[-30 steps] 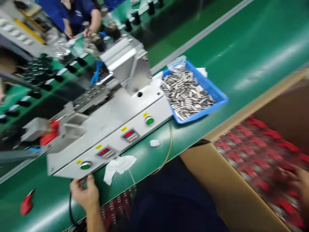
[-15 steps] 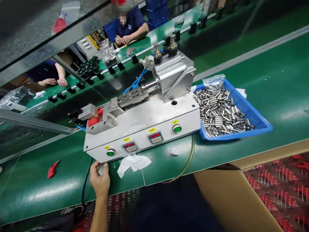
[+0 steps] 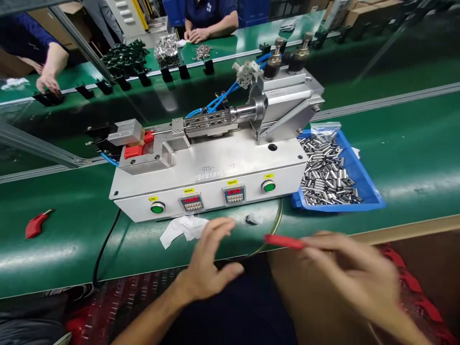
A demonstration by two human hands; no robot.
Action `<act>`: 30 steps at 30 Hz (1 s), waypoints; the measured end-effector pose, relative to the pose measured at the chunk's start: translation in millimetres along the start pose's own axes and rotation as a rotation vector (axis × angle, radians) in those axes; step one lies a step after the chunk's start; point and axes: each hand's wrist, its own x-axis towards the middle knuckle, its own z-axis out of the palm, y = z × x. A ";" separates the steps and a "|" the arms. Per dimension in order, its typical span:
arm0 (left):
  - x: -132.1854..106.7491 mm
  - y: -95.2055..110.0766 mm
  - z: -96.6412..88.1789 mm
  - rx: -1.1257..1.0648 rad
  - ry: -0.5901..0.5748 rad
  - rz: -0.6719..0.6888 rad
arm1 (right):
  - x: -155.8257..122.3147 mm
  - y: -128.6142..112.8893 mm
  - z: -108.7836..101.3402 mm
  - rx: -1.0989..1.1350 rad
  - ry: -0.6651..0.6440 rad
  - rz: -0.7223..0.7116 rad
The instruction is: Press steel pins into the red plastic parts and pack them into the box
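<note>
My right hand (image 3: 354,273), blurred by motion, pinches one end of a red plastic part (image 3: 284,241) over the bench's front edge. To its left my left hand (image 3: 212,261) holds nothing, its thumb and fingers spread apart. Beyond both hands stands a press machine (image 3: 212,167) with green buttons and red digital displays. Another red part (image 3: 134,151) sits in the metal holder at the machine's left end. A blue bin (image 3: 362,177) full of short metal pins (image 3: 325,167) stands beside the machine on the right.
A red piece with a metal tip (image 3: 37,225) lies at the far left. White tissue (image 3: 183,230) and a small clear cap (image 3: 254,219) lie before the machine. Co-workers' hands (image 3: 197,34) rest across the bench. A cardboard box (image 3: 424,223) with red parts stands lower right.
My left hand has left the machine's lower left corner and moved right. My right hand has come into view with the red plastic part. The view has shifted and levelled.
</note>
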 end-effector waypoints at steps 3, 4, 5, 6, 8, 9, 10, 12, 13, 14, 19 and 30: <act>-8.2 12.0 17.7 -0.271 -0.116 -0.033 | 15.9 -17.5 28.5 0.202 -0.290 -0.196; -14.3 10.9 18.2 -0.337 -0.109 -0.071 | 18.0 -18.3 36.8 0.225 -0.320 -0.233; -21.0 8.1 16.9 -0.382 -0.088 -0.137 | 18.5 -16.0 43.3 0.209 -0.297 -0.242; -27.6 4.3 14.3 -0.409 -0.058 -0.231 | 17.9 -10.8 47.8 0.170 -0.236 -0.230; -37.9 -4.2 8.2 -0.459 0.012 -0.483 | 16.3 6.1 52.7 0.059 -0.095 -0.146; -40.6 -8.1 5.5 -0.506 0.051 -0.607 | 16.4 16.2 54.5 0.004 -0.055 -0.090; -41.4 -11.4 3.5 -0.569 0.092 -0.710 | 17.4 26.2 56.9 -0.040 -0.050 -0.045; -38.1 -16.3 1.5 -0.705 0.167 -0.827 | 21.4 42.6 64.6 -0.087 -0.130 0.002; -34.9 -17.8 1.5 -0.756 0.195 -0.846 | 23.7 48.1 69.6 -0.088 -0.184 0.009; -31.3 -18.6 2.0 -0.790 0.215 -0.850 | 25.6 51.6 74.9 -0.078 -0.231 0.015; -23.8 -17.0 8.3 -0.804 0.252 -0.853 | 27.2 46.9 88.0 0.010 -0.296 0.078; -27.7 -13.6 3.0 -0.597 0.057 -0.723 | 19.0 23.2 70.8 0.228 -0.252 0.253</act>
